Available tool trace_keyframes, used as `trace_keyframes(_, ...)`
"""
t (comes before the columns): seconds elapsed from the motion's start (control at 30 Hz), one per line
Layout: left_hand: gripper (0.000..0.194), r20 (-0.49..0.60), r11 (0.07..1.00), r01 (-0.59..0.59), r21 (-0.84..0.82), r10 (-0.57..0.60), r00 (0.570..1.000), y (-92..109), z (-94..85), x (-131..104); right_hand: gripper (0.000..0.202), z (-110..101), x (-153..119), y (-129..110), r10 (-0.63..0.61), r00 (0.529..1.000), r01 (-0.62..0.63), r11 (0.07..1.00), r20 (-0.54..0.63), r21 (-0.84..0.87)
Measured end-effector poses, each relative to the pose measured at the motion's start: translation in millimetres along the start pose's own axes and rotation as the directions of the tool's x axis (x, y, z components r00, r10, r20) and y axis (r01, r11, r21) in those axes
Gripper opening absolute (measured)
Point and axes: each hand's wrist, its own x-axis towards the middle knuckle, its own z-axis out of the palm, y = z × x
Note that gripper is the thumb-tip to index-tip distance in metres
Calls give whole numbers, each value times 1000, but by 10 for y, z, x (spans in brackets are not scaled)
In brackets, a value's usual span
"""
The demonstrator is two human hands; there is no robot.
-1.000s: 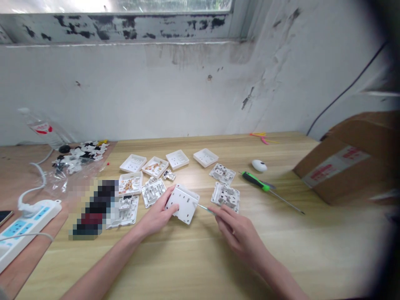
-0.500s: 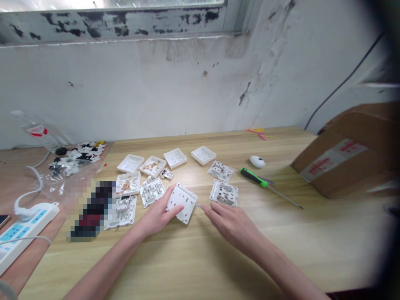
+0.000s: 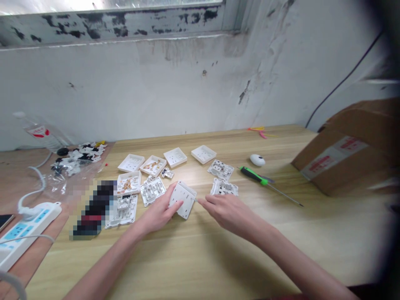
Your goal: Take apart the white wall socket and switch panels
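My left hand [image 3: 162, 209] grips a white slotted socket panel [image 3: 183, 201] by its left side, thumb across its face, tilted above the wooden table [image 3: 175, 258]. My right hand [image 3: 223, 208] is closed on a small thin light-blue object [image 3: 196, 200], mostly hidden by the fingers, whose end meets the panel's right edge. Behind my right hand lies a white socket frame [image 3: 224, 187], partly covered by it, with another frame [image 3: 220, 170] farther back. To the left of my left hand sits a white frame with compartments [image 3: 152, 191].
White trays [image 3: 175, 157], two with small metal parts [image 3: 128, 183], stand at the back left. A green-black screwdriver [image 3: 254, 175], a white oval object [image 3: 257, 160] and a cardboard box [image 3: 334, 158] are at right. At left are a power strip [image 3: 31, 225] and a bottle [image 3: 42, 132].
The panel and my left hand have shifted slightly up and away. My right hand has also risen a little and now covers more of the nearer socket frame.
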Motion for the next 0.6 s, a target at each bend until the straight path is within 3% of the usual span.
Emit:
trace_keyframes(0.17,53,-12,999,-34,-5,34,999,-1,3,-2,20,-319,267,-63,41,987,-38,999,154,-20)
trace_keyframes(0.33,52,-38,994,9,-110,-13,999,-55,-9,-11,19,-486,379,-60,64,985,-62,998,163,-15)
trace_keyframes(0.47,42,-6,960,87,-268,-92,996,-136,-32,1,23,-440,153,-31,154,987,-157,983,34,94)
trace_keyframes(0.6,38,38,936,156,-314,-151,988,-183,-46,17,28,-198,-128,-95,140,987,-124,973,-73,197)
